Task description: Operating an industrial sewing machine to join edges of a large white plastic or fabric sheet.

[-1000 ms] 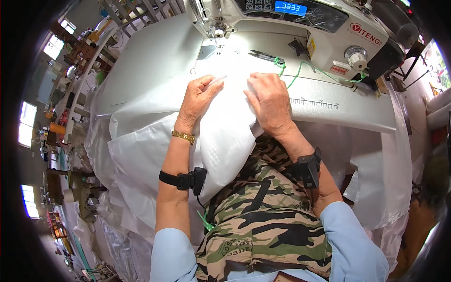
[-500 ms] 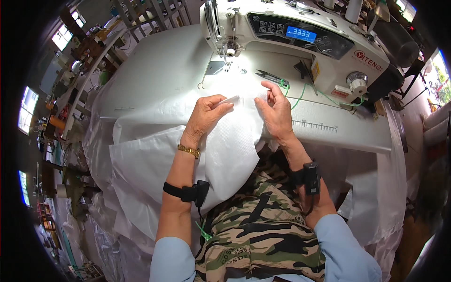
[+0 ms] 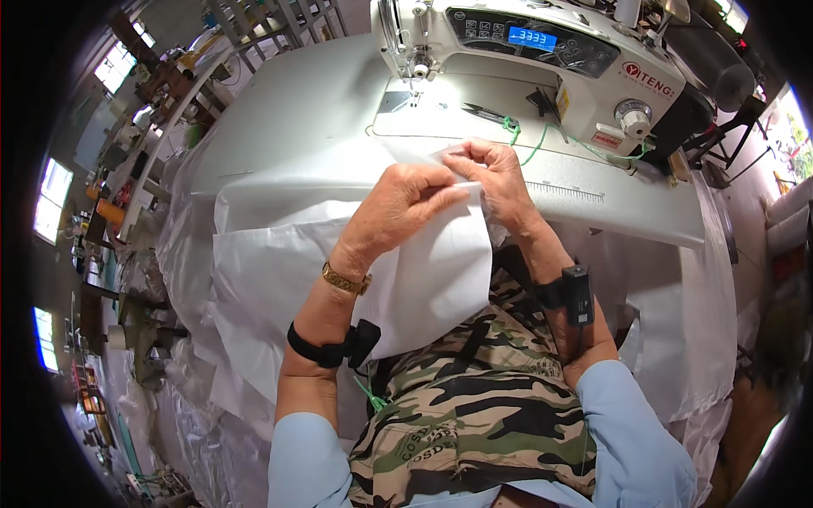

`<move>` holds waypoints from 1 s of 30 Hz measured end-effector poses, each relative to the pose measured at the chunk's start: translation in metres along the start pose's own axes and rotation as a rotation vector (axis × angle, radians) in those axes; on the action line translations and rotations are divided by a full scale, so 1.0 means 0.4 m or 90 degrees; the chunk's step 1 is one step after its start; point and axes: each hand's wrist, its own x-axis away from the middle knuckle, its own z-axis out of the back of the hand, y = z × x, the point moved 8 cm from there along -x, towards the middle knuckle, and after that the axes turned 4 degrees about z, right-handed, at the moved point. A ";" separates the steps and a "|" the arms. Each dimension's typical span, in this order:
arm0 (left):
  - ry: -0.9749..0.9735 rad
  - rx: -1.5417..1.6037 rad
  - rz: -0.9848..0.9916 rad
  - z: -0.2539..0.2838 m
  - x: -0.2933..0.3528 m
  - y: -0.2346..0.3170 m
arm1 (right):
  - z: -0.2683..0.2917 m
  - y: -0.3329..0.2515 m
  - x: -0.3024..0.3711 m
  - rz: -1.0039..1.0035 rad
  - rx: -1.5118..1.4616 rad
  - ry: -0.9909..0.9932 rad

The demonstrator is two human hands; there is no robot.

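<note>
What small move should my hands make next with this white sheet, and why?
Perhaps guide the white sheet toward the presser foot of the sewing machine: your left hand and right hand pinch it close together, nearer you than the foot.

White sheet point(image 3: 445, 254) | glossy, creased | top edge pinched up | draped over table edge point(image 3: 648, 220)
</note>
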 end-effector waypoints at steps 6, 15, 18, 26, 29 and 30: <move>0.170 0.140 -0.082 0.042 0.040 0.019 | -0.030 -0.060 0.058 -0.010 -0.066 -0.013; 0.228 0.161 -0.028 0.058 0.063 0.000 | -0.044 -0.153 0.102 0.146 0.203 -0.060; 0.239 0.195 -0.029 0.060 0.061 -0.007 | -0.047 -0.156 0.107 0.120 0.186 -0.053; 0.252 0.213 -0.023 0.051 0.059 -0.001 | -0.048 -0.187 0.108 0.193 0.214 -0.001; 0.229 0.196 -0.028 0.074 0.066 0.026 | -0.033 -0.191 0.116 0.171 0.135 0.038; 0.171 0.142 -0.041 0.085 0.069 0.028 | -0.023 -0.196 0.120 0.155 0.080 0.050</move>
